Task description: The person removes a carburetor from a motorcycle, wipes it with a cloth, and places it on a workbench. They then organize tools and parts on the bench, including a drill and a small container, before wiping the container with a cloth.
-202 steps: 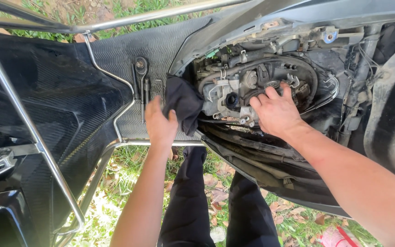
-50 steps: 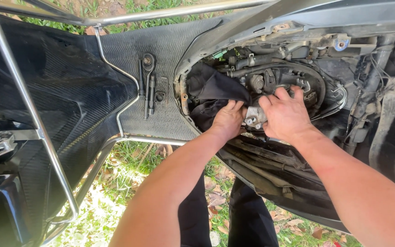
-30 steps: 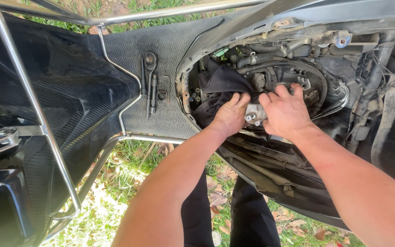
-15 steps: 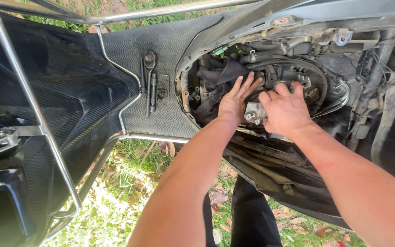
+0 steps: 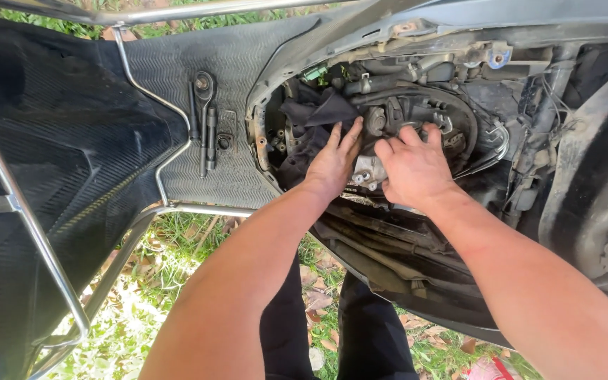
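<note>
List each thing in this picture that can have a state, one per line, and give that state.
left hand: fingers spread flat, pressing the dark cloth
right hand: fingers curled on the engine part
dark cloth: crumpled, stuffed into the opening
engine part: exposed, cover off
ratchet wrench: lying unused on the ribbed floor mat

The dark rag under the left hand is soft, matt, crumpled cloth, while the engine part that the right hand touches is dull grey cast metal, rough and grimy, with dusty rubber hoses about it. The footboard is black matt plastic or rubber with a fine ribbed texture, and on it lies a ratchet wrench of worn, faintly shiny steel. The tube rail is smooth, bright, polished metal.
</note>
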